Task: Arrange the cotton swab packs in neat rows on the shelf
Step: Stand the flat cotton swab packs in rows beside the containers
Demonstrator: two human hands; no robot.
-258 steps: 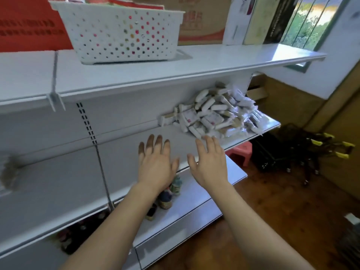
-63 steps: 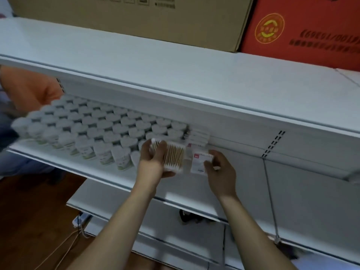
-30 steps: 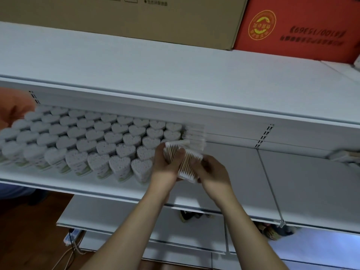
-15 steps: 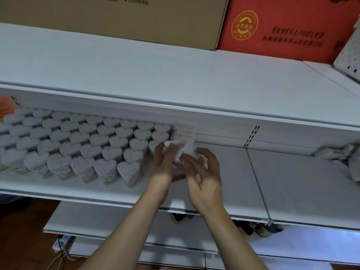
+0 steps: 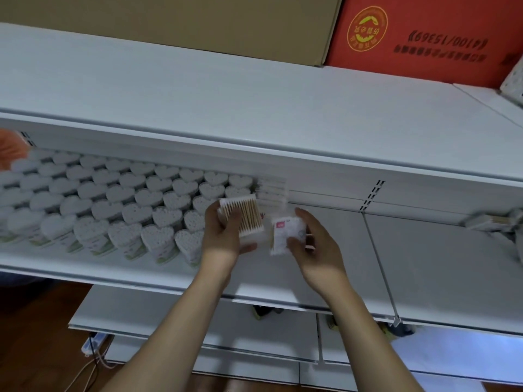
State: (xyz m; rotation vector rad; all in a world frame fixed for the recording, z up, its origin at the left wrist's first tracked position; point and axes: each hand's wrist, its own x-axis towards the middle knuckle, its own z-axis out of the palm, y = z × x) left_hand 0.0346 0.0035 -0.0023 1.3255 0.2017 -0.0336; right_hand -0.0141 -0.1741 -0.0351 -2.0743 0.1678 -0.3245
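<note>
Both hands are up at the middle shelf [image 5: 424,264]: the left hand [image 5: 223,236] grips a clear pack of wooden cotton swabs [image 5: 243,215], and at its 3 o'clock the right hand [image 5: 314,244] pinches a white-labelled pack [image 5: 284,234]. Heart-shaped swab tubs [image 5: 119,205] stand in rows at 9 o'clock.

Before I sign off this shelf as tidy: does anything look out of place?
Yes. At the far right of the shelf, a blurred loose heap of packs lies unsorted, unlike the neat heart-shaped tubs on the left.

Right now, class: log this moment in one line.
left hand: holds swab pack | right hand: holds labelled pack | shelf: row unfinished
</note>
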